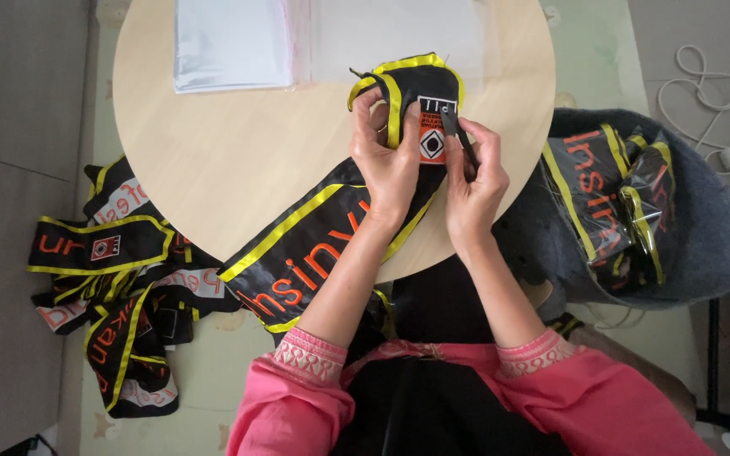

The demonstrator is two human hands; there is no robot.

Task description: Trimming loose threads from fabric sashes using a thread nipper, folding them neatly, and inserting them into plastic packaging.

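Far left, on the floor, I see a heap of sashes (pixel 116 291): black cloth, yellow edging, orange lettering, all crumpled and overlapping. They look limp and light, so I judge they would fold and slide over each other if picked up carelessly.

On the round worktop (pixel 213 160), at its far edge, lie clear plastic bags (pixel 234 42), flat and glossy, probably slippery.

Near the middle, one sash (pixel 297 253) runs from the near edge of the worktop up to my hands, its far end doubled into a loop. My left hand (pixel 386 165) is clamped on that loop, thumb and fingers pinching the yellow border just beside a small sewn label (pixel 433 135). The cloth looks thin and soft, with no stiffness of its own, so I judge the bound edge gives the firmest hold; gripping the middle would only bunch it.

My right hand (pixel 475 181) is closed around small dark snips (pixel 458 135), the tip resting at the label. The tool looks rigid and slim, and is best held at its body, as it is now.

Far right, a grey chair (pixel 711 228) carries another pile (pixel 618 207) of the same sashes, some of it under a clear wrap. A white cable (pixel 703 84) lies on the floor beyond.
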